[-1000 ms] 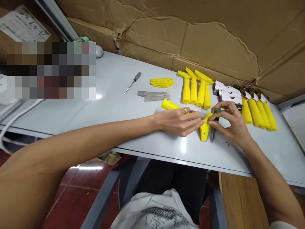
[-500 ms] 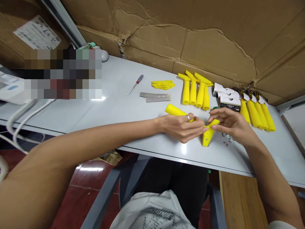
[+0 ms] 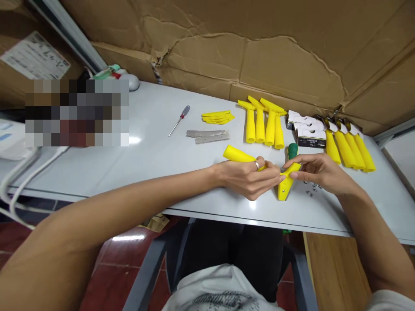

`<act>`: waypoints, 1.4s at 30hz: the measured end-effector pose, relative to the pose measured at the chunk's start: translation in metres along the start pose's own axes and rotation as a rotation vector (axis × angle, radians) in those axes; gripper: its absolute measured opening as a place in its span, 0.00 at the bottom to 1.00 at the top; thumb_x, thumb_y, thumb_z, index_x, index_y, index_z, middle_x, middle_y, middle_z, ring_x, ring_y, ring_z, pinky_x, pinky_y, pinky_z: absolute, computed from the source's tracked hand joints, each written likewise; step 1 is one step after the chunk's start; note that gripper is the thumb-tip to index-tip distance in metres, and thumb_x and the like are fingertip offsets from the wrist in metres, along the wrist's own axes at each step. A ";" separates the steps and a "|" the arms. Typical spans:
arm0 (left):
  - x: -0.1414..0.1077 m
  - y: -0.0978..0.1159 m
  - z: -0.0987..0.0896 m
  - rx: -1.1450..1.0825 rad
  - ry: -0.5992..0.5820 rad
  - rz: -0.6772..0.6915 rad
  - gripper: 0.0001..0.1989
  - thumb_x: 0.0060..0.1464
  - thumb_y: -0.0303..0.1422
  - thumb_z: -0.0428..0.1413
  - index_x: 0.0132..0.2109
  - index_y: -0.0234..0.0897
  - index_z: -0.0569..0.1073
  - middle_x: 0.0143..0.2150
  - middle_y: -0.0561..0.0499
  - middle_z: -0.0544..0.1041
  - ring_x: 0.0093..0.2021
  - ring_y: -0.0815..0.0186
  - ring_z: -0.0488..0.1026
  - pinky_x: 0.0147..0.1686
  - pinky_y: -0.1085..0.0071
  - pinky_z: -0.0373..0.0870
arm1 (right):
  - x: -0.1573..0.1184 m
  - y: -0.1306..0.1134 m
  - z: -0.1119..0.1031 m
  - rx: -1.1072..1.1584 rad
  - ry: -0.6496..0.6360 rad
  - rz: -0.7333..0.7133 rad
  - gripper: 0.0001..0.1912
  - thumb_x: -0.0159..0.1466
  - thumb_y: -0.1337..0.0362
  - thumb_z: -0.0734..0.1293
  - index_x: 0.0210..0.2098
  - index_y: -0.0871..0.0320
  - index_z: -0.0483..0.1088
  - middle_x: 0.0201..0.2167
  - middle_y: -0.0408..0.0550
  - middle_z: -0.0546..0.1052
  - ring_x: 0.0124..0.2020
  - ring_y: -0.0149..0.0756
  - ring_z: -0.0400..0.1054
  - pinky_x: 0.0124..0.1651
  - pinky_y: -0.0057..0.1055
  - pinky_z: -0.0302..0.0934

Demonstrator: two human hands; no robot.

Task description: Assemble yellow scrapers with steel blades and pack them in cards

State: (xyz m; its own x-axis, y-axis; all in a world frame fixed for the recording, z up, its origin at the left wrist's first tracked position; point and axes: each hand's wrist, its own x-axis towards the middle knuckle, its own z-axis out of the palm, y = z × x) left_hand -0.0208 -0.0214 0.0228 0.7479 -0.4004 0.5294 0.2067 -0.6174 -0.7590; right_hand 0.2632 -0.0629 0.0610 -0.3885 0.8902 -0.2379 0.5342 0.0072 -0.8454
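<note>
Closed in the left hand (image 3: 251, 177), with fingers curled round a yellow T-shaped piece (image 3: 238, 153) close to its join, seemingly firmly; tubular end to the left, flat head (image 3: 287, 179) to the right, over the near part of the table (image 3: 155, 179). At the far end of that head, only slightly parted in the right hand (image 3: 316, 172), with the thumb touching yellow; too hidden between the fingertips to tell whether pinched firmly or merely steadied. In the face of the head, one small shiny fitting (image 3: 283, 190).

Likely weak point in this head view: twisting of the head under so light a right-hand touch, from a hold mostly on a round, smooth handle. Also at risk: loose small metal parts (image 3: 314, 188) just right of the head, easily swept off the near edge by a dropped right wrist, then hard to find on the red floor (image 3: 112, 272). Just beyond the right fingers, a green-handled tool (image 3: 292, 151), liable to roll, if knocked, toward the far row of yellow pieces (image 3: 269, 125).
</note>
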 end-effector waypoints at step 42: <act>-0.005 0.009 0.008 -0.156 -0.100 -0.279 0.17 0.68 0.23 0.55 0.61 0.36 0.74 0.36 0.53 0.77 0.35 0.67 0.73 0.30 0.70 0.66 | 0.003 -0.012 0.022 0.078 0.128 -0.151 0.21 0.67 0.54 0.75 0.57 0.54 0.81 0.20 0.36 0.64 0.21 0.26 0.56 0.25 0.29 0.50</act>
State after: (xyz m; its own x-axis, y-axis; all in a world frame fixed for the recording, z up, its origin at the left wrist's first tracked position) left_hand -0.0171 -0.0199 0.0101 0.7359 -0.1374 0.6630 0.3189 -0.7935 -0.5184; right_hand 0.2389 -0.0702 0.0596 -0.3584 0.9324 -0.0476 0.4155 0.1136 -0.9025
